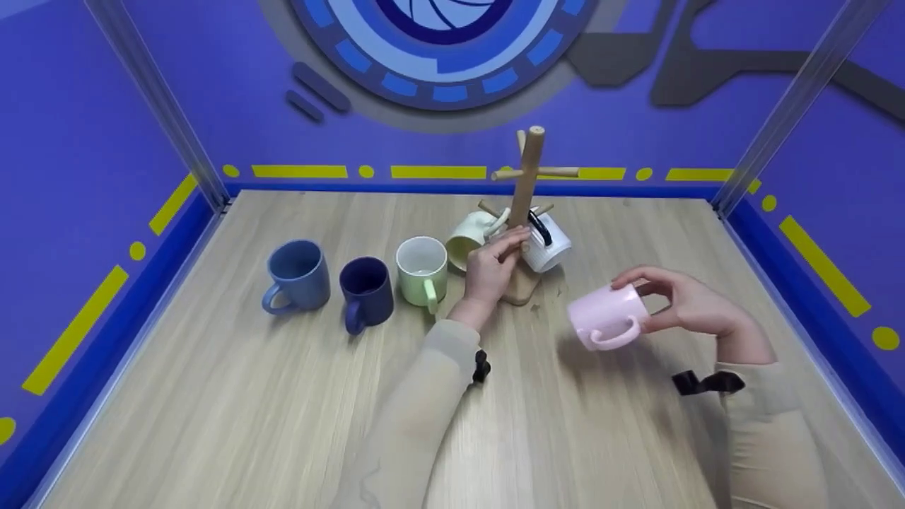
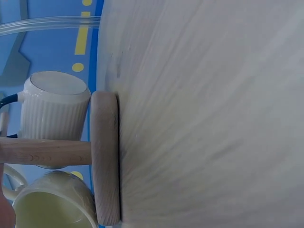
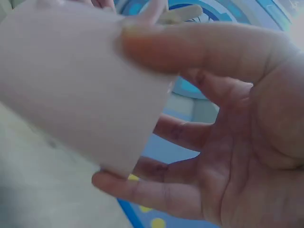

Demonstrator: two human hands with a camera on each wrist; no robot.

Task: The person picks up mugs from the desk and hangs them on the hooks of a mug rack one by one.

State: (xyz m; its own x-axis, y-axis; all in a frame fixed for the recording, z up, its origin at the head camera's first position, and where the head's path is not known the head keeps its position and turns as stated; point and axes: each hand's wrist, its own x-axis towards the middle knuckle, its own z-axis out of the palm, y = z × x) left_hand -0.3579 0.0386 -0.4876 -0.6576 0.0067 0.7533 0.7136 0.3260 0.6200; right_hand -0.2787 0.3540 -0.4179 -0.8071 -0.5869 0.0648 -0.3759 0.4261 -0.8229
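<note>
The pink mug (image 1: pixel 601 314) looks like smooth glazed ceramic with a soft sheen. The mug rack (image 1: pixel 525 187) is bare, matt wood with fine grain showing. The white mug (image 2: pixel 54 114) has a ribbed, ceramic-looking side; the cream mug (image 2: pixel 59 187) is smooth and shiny. The green mug (image 1: pixel 413 279), navy mug (image 1: pixel 375 297) and grey-blue mug (image 1: pixel 309 283) look smoothly glazed. The counter (image 1: pixel 283 410) shows pale wood grain under a low sheen. The sleeves (image 1: pixel 417 403) are matt cloth; the corner post (image 1: pixel 152 95) shines, metal or plastic.

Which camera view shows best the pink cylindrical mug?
The head view: the pink cylindrical mug shows almost whole, with its handle, gripped by the right hand. The right wrist view is closer but shows it blurred and cropped; the left wrist view does not show it.
</note>
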